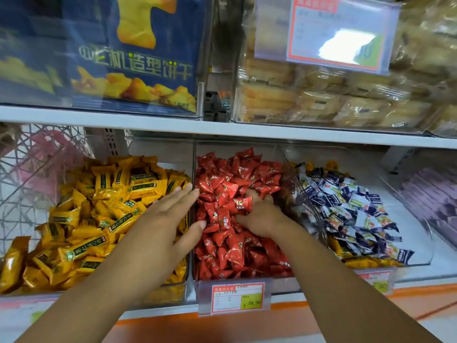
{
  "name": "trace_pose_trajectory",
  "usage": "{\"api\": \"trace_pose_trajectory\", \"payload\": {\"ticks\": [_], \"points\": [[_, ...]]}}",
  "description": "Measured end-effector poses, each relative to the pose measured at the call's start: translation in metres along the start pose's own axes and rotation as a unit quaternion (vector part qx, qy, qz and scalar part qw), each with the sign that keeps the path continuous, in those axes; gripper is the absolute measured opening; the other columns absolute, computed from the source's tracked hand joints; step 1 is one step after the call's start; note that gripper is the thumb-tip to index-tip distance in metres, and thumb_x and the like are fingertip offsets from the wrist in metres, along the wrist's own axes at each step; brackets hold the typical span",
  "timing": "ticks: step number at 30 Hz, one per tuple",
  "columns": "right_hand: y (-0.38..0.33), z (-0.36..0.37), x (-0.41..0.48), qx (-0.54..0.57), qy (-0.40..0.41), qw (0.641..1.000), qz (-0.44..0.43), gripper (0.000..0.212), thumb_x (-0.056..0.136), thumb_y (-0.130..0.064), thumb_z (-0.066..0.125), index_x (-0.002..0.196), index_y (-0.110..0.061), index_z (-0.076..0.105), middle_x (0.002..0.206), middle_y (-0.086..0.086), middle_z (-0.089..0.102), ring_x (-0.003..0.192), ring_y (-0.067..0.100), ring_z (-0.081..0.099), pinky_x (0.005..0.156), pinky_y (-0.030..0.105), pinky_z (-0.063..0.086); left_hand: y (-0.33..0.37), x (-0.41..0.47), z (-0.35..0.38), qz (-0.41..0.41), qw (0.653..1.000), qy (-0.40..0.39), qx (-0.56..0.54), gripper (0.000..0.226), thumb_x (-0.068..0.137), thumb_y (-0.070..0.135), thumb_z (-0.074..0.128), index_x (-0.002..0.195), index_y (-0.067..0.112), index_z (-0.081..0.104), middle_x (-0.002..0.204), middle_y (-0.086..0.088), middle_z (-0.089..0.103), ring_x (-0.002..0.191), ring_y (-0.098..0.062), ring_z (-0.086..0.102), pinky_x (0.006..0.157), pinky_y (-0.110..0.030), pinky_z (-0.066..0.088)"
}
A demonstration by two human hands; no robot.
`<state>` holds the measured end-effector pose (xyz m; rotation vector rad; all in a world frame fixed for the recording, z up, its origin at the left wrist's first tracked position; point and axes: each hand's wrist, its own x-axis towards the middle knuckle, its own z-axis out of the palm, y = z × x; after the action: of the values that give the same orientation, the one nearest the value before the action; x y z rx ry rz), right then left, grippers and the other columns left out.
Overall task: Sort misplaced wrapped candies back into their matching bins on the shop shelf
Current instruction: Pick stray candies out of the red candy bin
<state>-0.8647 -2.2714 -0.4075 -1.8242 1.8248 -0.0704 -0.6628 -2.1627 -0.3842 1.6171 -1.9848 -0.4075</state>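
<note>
Red candies (237, 174): heaped in centre bin (194, 157). Right hand (259, 214): dug into the heap, grip curled and clamped on red pieces; any stray among them is hidden. Left hand (160, 226): at 9 o'clock, flat, fingers straight and apart, over yellow candies (99, 206), fingertips at the divider. Blue-and-white candies (346, 201): bin at 3 o'clock, yellow strays (366, 263) along its front. Step, judged: searching the red bin. Next: lift the handful, check wrappers, carry any misfit to its matching bin
</note>
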Motion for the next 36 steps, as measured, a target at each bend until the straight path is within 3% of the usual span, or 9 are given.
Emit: {"api": "trace_pose_trajectory", "payload": {"ticks": [6,8,16,21,26,29,31,34,36], "points": [[0.006,-0.003,0.001,0.043,0.022,0.999,-0.011,0.074,0.079,-0.022,0.074,0.143,-0.03,0.038,0.131,0.011,0.051,0.102,0.024,0.061,0.089,0.031,0.051,0.003,0.0,0.001,-0.003,1.0,-0.003,0.002,0.066,0.089,0.068,0.028,0.148,0.042,0.017,0.151,0.031,0.005,0.14,0.013,-0.001,0.119,-0.021,0.006],[0.009,0.0,0.001,0.099,0.049,0.994,-0.023,0.051,0.077,-0.016,0.074,0.124,-0.027,0.057,0.113,0.005,0.066,0.095,0.02,0.064,0.087,0.03,0.052,0.002,-0.001,0.001,-0.006,1.0,-0.006,-0.001,0.066,0.088,0.068,0.029,0.148,0.043,0.017,0.151,0.031,0.005,0.14,0.013,-0.001,0.12,-0.023,0.007],[-0.007,-0.034,-0.029,0.286,0.157,0.938,-0.113,0.032,0.079,-0.011,0.073,0.1,-0.032,0.061,0.087,-0.012,0.062,0.047,-0.005,0.049,0.046,0.011,0.041,0.002,0.002,-0.003,-0.004,1.0,-0.007,-0.003,0.071,0.084,0.067,0.034,0.149,0.04,0.021,0.149,0.032,0.007,0.136,0.017,-0.003,0.113,-0.014,0.002],[-0.029,-0.041,-0.048,0.267,0.145,0.929,-0.211,0.032,0.079,-0.033,0.077,0.107,-0.032,0.063,0.099,-0.025,0.06,0.081,-0.018,0.054,0.074,-0.001,0.039,0.002,0.001,-0.002,-0.008,1.0,-0.02,0.007,0.074,0.083,0.08,0.024,0.148,0.045,0.014,0.152,0.031,0.003,0.139,0.014,-0.006,0.113,-0.014,-0.001],[-0.023,-0.041,-0.06,0.16,0.033,0.972,-0.172,0.047,0.082,-0.059,0.064,0.126,-0.058,0.048,0.147,-0.008,0.038,0.13,0.016,0.045,0.109,0.034,0.038,-0.004,-0.001,-0.002,-0.01,1.0,-0.021,0.004,0.087,0.066,0.084,0.012,0.146,0.048,0.012,0.153,0.032,0.002,0.141,0.013,-0.007,0.12,-0.025,0.004],[-0.007,-0.052,-0.064,0.134,0.059,0.976,-0.162,0.046,0.097,-0.03,0.056,0.135,-0.052,0.044,0.149,-0.006,0.041,0.089,0.013,0.069,0.077,0.029,0.055,-0.004,0.0,-0.003,-0.013,1.0,-0.018,0.002,0.085,0.07,0.083,0.015,0.147,0.047,0.013,0.153,0.032,0.003,0.141,0.013,-0.007,0.121,-0.028,0.005],[0.0,-0.055,-0.064,0.114,0.065,0.979,-0.156,0.052,0.099,-0.021,0.052,0.14,-0.05,0.037,0.131,0.002,0.059,0.044,0.004,0.055,0.048,0.024,0.049,-0.002,0.0,-0.003,-0.016,1.0,-0.025,0.007,0.078,0.078,0.082,0.019,0.148,0.046,0.013,0.154,0.031,0.003,0.141,0.011,-0.007,0.121,-0.029,0.006],[0.005,-0.052,-0.06,0.085,0.074,0.982,-0.155,0.057,0.099,-0.02,0.05,0.141,-0.054,0.03,0.095,0.013,0.069,0.073,0.026,0.069,0.062,0.039,0.054,0.0,0.0,-0.003,-0.015,0.999,-0.029,0.012,0.073,0.084,0.079,0.025,0.148,0.045,0.012,0.155,0.029,0.003,0.142,0.01,-0.007,0.121,-0.028,0.004],[0.007,-0.049,-0.056,0.073,0.076,0.98,-0.167,0.055,0.099,-0.02,0.05,0.139,-0.053,0.032,0.075,0.007,0.069,0.064,0.02,0.065,0.06,0.033,0.052,0.0,-0.001,-0.003,-0.019,0.999,-0.032,0.011,0.07,0.087,0.075,0.025,0.148,0.045,0.012,0.155,0.029,0.003,0.142,0.009,-0.008,0.12,-0.027,0.003]]}}
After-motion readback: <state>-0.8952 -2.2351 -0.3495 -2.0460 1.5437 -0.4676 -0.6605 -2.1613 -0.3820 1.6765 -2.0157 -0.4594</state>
